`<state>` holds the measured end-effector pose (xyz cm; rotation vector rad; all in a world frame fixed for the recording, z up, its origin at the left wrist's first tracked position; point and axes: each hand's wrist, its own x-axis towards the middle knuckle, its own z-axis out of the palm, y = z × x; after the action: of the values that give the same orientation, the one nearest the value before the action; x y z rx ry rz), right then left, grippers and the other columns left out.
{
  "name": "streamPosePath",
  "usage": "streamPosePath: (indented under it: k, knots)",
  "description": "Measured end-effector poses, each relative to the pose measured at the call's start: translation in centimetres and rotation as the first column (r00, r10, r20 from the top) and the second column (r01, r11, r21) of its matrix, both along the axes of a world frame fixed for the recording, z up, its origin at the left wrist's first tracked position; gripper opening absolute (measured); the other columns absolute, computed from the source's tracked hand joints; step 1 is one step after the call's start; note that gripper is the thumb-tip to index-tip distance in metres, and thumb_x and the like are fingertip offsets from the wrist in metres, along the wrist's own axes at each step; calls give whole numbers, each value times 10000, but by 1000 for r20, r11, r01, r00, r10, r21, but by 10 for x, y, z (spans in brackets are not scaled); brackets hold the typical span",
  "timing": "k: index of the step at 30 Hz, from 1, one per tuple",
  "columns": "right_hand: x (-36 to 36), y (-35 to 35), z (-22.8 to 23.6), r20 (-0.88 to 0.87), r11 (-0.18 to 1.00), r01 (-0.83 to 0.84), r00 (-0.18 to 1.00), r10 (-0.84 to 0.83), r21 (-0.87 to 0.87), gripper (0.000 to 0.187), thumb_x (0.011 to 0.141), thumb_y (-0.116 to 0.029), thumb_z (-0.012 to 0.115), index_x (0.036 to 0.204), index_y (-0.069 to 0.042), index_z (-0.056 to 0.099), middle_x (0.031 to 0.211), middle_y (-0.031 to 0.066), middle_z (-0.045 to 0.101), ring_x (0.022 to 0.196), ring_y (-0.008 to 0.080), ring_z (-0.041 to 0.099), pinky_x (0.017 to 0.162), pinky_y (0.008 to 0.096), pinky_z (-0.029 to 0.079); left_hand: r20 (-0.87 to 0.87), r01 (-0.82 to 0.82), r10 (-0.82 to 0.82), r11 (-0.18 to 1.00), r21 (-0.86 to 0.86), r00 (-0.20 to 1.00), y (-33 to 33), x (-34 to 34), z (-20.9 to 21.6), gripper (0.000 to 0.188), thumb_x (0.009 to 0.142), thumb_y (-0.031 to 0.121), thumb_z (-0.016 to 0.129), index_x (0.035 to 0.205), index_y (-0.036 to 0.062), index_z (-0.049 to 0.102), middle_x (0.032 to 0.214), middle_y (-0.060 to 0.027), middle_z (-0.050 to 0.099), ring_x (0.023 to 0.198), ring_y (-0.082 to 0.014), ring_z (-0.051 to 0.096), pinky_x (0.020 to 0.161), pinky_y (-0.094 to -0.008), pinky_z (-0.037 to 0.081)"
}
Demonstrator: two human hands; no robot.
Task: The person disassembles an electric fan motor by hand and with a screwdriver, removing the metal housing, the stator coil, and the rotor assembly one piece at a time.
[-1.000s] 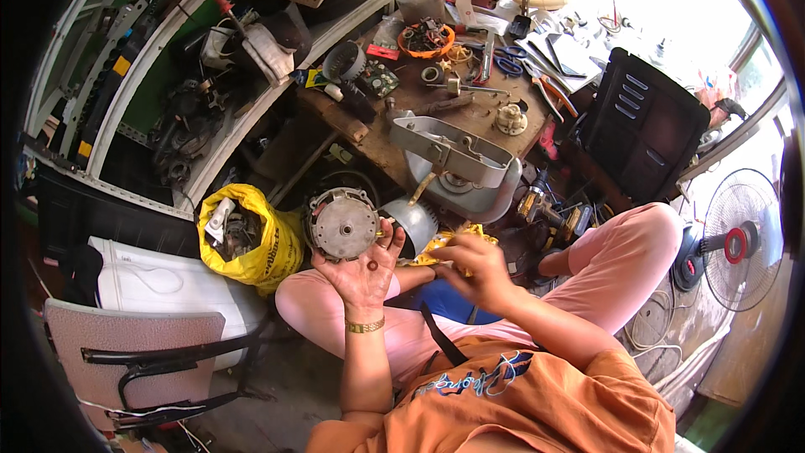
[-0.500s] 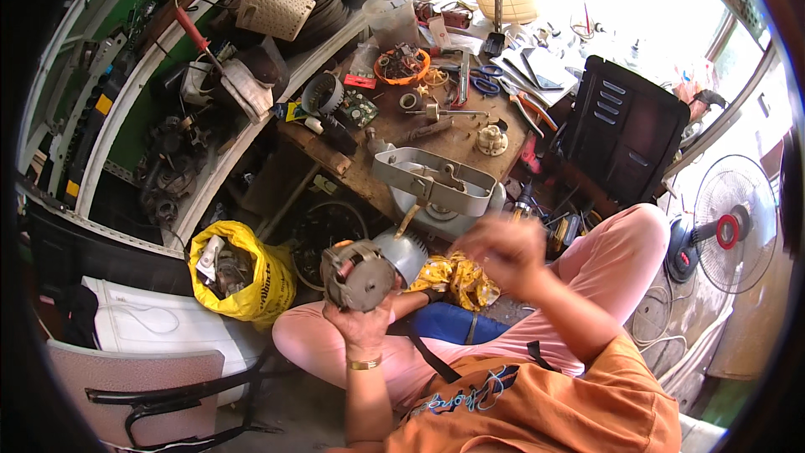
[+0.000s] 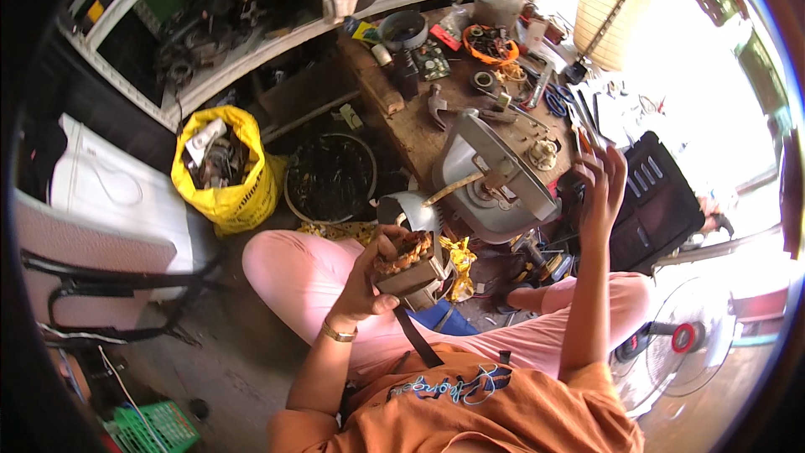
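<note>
My left hand [image 3: 365, 281] is closed around an electric motor [image 3: 412, 268], held above my lap, with copper windings showing on top and a boxy metal body below. Just beyond it is a grey rounded metal housing [image 3: 411, 211]. A metal rod [image 3: 453, 190] runs from there to a large grey fan base [image 3: 495, 189], tilted at the bench edge. My right hand [image 3: 605, 174] is stretched out to the bench's right side, fingers apart, at the orange handles of pliers [image 3: 584, 142]. Whether the fingertips touch the handles is hard to tell.
On the wooden bench [image 3: 402, 130] lie a hammer [image 3: 437, 107], blue-handled scissors [image 3: 557, 101] and an orange basket [image 3: 490, 44] of small parts. A yellow bag [image 3: 222, 172] of parts stands left. At right are a black panel [image 3: 650, 201] and a standing fan [image 3: 692, 340].
My right hand has moved from beside the fan base to the pliers on the bench. The motor has turned in my left hand, bringing its copper windings into view. The whole view has shifted.
</note>
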<state>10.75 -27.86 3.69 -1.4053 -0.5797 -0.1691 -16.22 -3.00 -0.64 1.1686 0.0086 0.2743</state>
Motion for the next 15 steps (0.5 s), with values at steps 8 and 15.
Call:
streamPosePath:
  k: [8,15]
  knots:
    - [-70,27,-104,-154,970,133,974,-166,-206,980,644,-165,822,1408,-37,221,1244,136,467,1154,223,459,965,345,380,94,78,-82,996,48,992,7,21,27,603,603,451,811,919,74,463,1216,-120,404,1231,-250,394,1036,-352,251]
    - [-12,79,57,149,733,88,989,18,-674,744,663,-196,723,1299,-12,383,1127,203,582,1019,287,570,906,379,436,168,42,-32,998,-54,985,29,18,54,617,589,481,811,898,103,434,1217,-142,393,1214,-266,432,1048,-426,341]
